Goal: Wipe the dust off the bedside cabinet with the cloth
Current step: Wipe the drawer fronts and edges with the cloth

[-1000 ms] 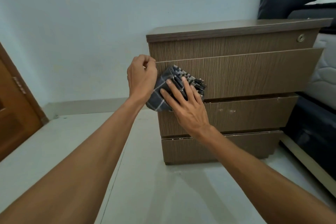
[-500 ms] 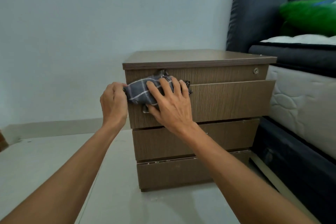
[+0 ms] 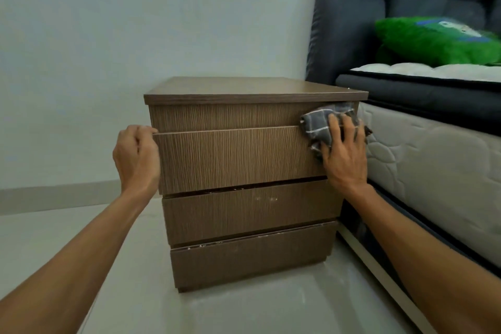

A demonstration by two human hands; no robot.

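Observation:
The brown wood-grain bedside cabinet (image 3: 238,160) stands on the floor with three drawer fronts below a top strip. My right hand (image 3: 344,154) presses a grey checked cloth (image 3: 321,125) flat against the upper right corner of the front, over the seam between the top strip and the first drawer. The cloth covers the spot where the lock was seen. My left hand (image 3: 135,154) is curled around the left edge of the top drawer front, thumb on its upper corner.
A bed with a quilted mattress (image 3: 433,165) and dark frame touches the cabinet's right side. A dark padded headboard (image 3: 349,30) and a green pillow (image 3: 436,40) are behind. Pale wall (image 3: 135,22) on the left, light tiled floor (image 3: 244,309) in front.
My right hand has slid the cloth from the left end of the cabinet front across to its right end. My left hand stays at the left edge. The view has shifted right and closer.

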